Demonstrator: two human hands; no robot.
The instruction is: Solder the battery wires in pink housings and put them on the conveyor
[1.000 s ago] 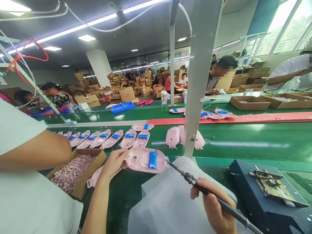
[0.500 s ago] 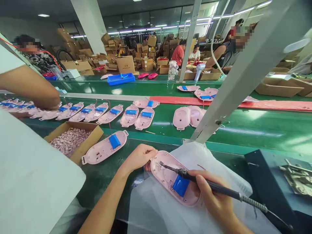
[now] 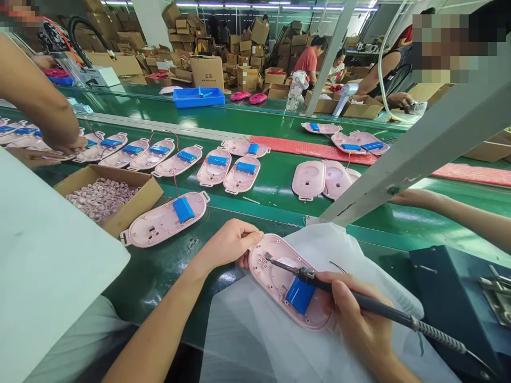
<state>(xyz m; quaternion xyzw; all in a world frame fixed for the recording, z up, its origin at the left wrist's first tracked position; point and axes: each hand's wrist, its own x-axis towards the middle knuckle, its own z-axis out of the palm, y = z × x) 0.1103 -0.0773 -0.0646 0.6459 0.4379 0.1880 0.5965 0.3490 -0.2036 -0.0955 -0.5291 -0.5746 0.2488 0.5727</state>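
Observation:
My left hand (image 3: 229, 246) is closed on the left end of a pink oval shell (image 3: 275, 276) that lies on a white plastic sheet (image 3: 279, 340). A blue battery (image 3: 300, 295) sits inside the shell. My right hand (image 3: 359, 319) grips a black soldering iron (image 3: 359, 300) like a pen. Its tip rests inside the shell near the upper left end. Another pink shell with a blue battery (image 3: 165, 219) lies to the left on the green bench.
A cardboard box of small pinkish parts (image 3: 106, 198) stands at the left. Rows of pink shells (image 3: 217, 165) lie on the green conveyor (image 3: 275, 186). A slanted metal post (image 3: 419, 154) crosses the right. Co-workers' arms reach in from the left (image 3: 40, 106) and right (image 3: 451, 207). A dark box (image 3: 451, 287) is at the right.
The view has tilted down slightly. My hands and the iron's tip stay on the shell. A co-worker's arm has come into view over the conveyor at the right.

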